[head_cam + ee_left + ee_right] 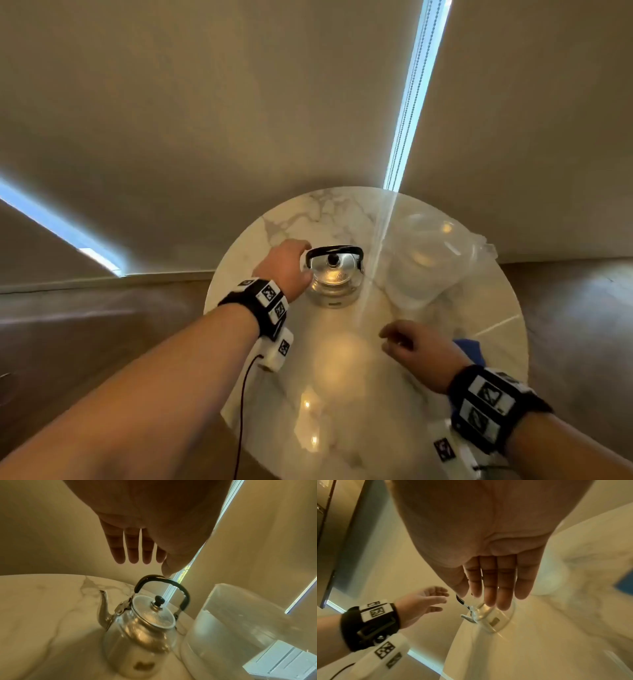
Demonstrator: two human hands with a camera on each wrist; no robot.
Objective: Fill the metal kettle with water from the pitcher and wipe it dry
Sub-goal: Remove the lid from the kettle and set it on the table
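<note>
Toward the tabletop's point(342, 394) far edge stands the lidded kettle point(334, 277), pitcher point(424, 260) beside it; both hands, left hand point(286, 265) and right hand point(416, 346), open and empty (lift the lid first, steadying the handle).

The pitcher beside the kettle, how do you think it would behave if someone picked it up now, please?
The pitcher holds water well up its clear wall, so it probably feels heavy for its size. Open-topped, it would likely slosh or spill if tilted quickly. Its smooth wall looks possibly slippery, and its base sits broadly on the marble table, so tipping seems unlikely.
</note>
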